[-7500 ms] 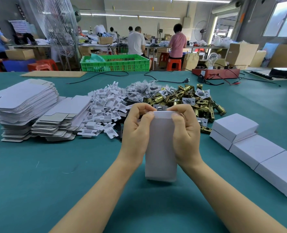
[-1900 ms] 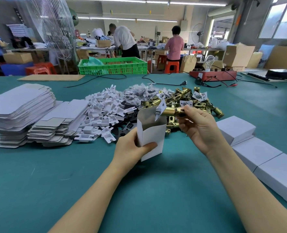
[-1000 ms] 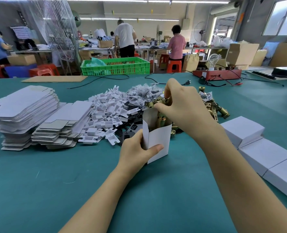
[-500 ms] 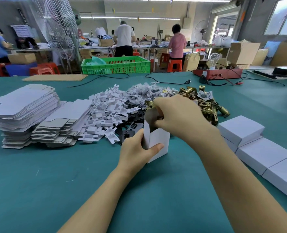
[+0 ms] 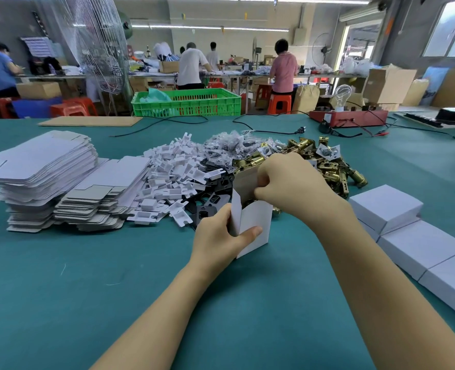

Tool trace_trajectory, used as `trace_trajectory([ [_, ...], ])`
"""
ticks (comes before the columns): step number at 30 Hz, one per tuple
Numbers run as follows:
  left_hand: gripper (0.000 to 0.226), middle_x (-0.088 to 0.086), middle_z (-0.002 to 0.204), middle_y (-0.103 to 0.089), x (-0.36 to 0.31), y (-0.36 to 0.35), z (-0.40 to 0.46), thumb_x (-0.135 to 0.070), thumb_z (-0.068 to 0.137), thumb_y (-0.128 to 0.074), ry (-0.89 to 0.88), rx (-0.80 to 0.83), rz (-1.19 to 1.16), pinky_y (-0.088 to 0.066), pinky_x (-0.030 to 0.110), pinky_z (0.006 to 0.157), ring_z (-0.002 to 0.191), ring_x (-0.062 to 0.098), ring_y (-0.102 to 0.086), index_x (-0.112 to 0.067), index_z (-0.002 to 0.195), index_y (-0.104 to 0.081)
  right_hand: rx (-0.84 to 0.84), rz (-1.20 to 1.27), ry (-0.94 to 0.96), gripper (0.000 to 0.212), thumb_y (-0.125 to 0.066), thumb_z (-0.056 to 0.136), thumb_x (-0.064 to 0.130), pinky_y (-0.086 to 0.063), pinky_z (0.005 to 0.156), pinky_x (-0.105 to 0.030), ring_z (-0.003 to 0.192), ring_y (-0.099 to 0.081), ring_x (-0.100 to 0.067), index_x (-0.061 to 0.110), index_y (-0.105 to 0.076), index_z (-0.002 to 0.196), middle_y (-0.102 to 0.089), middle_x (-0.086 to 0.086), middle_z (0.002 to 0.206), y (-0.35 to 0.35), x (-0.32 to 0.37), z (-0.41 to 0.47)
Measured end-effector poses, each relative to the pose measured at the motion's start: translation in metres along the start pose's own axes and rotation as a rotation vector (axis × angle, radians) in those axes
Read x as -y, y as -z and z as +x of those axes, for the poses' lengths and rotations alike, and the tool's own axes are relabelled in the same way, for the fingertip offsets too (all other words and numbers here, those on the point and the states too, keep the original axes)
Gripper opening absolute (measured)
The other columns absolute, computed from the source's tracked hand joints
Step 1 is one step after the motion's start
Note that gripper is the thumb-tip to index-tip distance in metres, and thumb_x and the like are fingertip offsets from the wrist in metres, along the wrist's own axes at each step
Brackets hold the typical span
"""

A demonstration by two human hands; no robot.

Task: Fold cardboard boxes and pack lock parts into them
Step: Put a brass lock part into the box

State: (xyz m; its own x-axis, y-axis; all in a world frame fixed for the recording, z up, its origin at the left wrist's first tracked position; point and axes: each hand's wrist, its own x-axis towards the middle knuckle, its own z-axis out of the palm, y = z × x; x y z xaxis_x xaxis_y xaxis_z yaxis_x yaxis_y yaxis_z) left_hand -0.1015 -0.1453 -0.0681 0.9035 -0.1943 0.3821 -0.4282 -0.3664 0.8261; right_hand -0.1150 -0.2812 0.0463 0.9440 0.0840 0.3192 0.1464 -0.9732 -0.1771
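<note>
Green table (image 5: 60, 289), frame centre: left hand (image 5: 218, 236) grips open white carton (image 5: 253, 222) by its side walls; right hand (image 5: 290, 182) curled at its mouth, contents hidden. Thin board, probably light and crushable

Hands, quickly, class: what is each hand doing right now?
Left hand: grips the open white box.
Right hand: fingers curled at the box's mouth; what it holds cannot be told.

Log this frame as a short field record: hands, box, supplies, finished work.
left hand: grips the open white cardboard box, upright on the teal table
right hand: fingers curled at box mouth; contents hidden
supplies: flat white box blanks, white plastic inserts, brass lock parts
finished: closed white boxes, right side
</note>
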Motion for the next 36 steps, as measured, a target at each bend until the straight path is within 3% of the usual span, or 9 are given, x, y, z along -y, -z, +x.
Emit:
trace_trajectory([
  [5, 0.061, 0.023, 0.085, -0.065, 0.0, 0.0, -0.001, -0.05, 0.067, -0.069, -0.031, 0.006, 0.049, -0.048, 0.052, 0.074, 0.076, 0.031, -0.06, 0.002, 0.096, -0.06, 0.024, 0.3, 0.059, 0.019, -0.072, 0.082, 0.029, -0.044, 0.053, -0.016, 0.049, -0.054, -0.001, 0.018, -0.069, 0.067, -0.061, 0.008, 0.054, 0.029, -0.015, -0.005],
  [9, 0.062, 0.025, 0.087, -0.065, -0.002, 0.0, -0.002, -0.049, 0.066, -0.07, -0.027, -0.004, 0.022, -0.049, 0.053, 0.074, 0.076, 0.033, -0.06, 0.004, 0.096, -0.061, 0.044, 0.366, 0.009, 0.015, -0.073, 0.081, 0.032, -0.048, 0.055, -0.019, 0.049, -0.06, -0.003, 0.02, -0.069, 0.072, -0.065, 0.01, 0.056, 0.039, -0.037, -0.009],
  [14, 0.051, 0.016, 0.084, -0.069, -0.004, -0.001, -0.003, -0.045, 0.067, -0.071, -0.011, -0.054, 0.018, -0.05, 0.05, 0.072, 0.077, 0.032, -0.061, -0.002, 0.094, -0.065, 0.191, 0.286, -0.075, 0.016, -0.07, 0.083, 0.037, -0.045, 0.055, -0.018, 0.06, -0.067, -0.005, 0.021, -0.068, 0.085, -0.071, 0.003, 0.077, 0.036, -0.05, -0.007],
  [20, 0.049, 0.017, 0.089, -0.069, -0.004, 0.001, 0.0, -0.045, 0.066, -0.071, 0.039, -0.134, -0.041, -0.051, 0.052, 0.076, 0.082, 0.032, -0.063, -0.005, 0.095, -0.065, 0.28, 0.232, -0.116, 0.019, -0.067, 0.085, 0.043, -0.059, 0.067, -0.033, 0.064, -0.069, -0.004, 0.025, -0.064, 0.089, -0.071, 0.002, 0.081, 0.024, -0.051, -0.005],
  [25, 0.049, 0.009, 0.093, -0.07, 0.001, 0.001, 0.003, -0.043, 0.066, -0.072, 0.088, -0.015, -0.074, -0.052, 0.052, 0.083, 0.088, 0.028, -0.064, -0.012, 0.103, -0.065, 0.189, 0.225, -0.158, 0.016, -0.066, 0.087, 0.038, -0.055, 0.068, -0.03, 0.065, -0.069, -0.01, 0.022, -0.065, 0.083, -0.071, -0.001, 0.076, 0.022, -0.049, -0.004],
  [28, 0.038, -0.014, 0.09, -0.071, 0.003, 0.003, 0.005, -0.042, 0.065, -0.074, 0.123, 0.017, -0.115, -0.053, 0.045, 0.084, 0.087, 0.011, -0.065, -0.028, 0.099, -0.065, -0.066, 0.253, -0.167, 0.018, -0.065, 0.087, 0.033, -0.053, 0.073, -0.033, 0.072, -0.065, -0.016, 0.016, -0.068, 0.085, -0.069, -0.004, 0.078, 0.02, -0.037, -0.003],
  [32, 0.04, -0.003, 0.087, -0.07, 0.008, 0.004, 0.006, -0.041, 0.068, -0.076, 0.116, 0.038, -0.123, -0.053, 0.047, 0.082, 0.085, 0.021, -0.064, -0.021, 0.1, -0.063, -0.411, 0.46, -0.042, 0.013, -0.065, 0.089, 0.022, -0.051, 0.071, -0.024, 0.073, -0.062, -0.012, 0.011, -0.068, 0.096, -0.066, 0.001, 0.079, 0.012, 0.01, -0.006],
  [34, 0.033, -0.004, 0.067, -0.06, 0.009, 0.003, 0.008, -0.036, 0.074, -0.077, 0.082, 0.049, -0.102, -0.048, 0.035, 0.063, 0.066, 0.018, -0.055, -0.011, 0.088, -0.059, -0.384, 0.564, 0.126, 0.009, -0.064, 0.089, 0.013, -0.048, 0.066, -0.016, 0.068, -0.06, -0.007, 0.007, -0.068, 0.095, -0.067, 0.0, 0.077, 0.004, 0.042, -0.007],
  [36, 0.033, -0.005, 0.054, -0.043, 0.008, 0.004, 0.011, -0.031, 0.079, -0.067, 0.032, 0.05, -0.031, -0.028, 0.024, 0.053, 0.055, 0.01, -0.034, -0.006, 0.068, -0.047, -0.245, 0.526, 0.25, 0.01, -0.062, 0.089, 0.008, -0.048, 0.07, -0.021, 0.072, -0.062, -0.012, 0.005, -0.069, 0.095, -0.069, -0.004, 0.08, -0.01, 0.07, 0.002],
])
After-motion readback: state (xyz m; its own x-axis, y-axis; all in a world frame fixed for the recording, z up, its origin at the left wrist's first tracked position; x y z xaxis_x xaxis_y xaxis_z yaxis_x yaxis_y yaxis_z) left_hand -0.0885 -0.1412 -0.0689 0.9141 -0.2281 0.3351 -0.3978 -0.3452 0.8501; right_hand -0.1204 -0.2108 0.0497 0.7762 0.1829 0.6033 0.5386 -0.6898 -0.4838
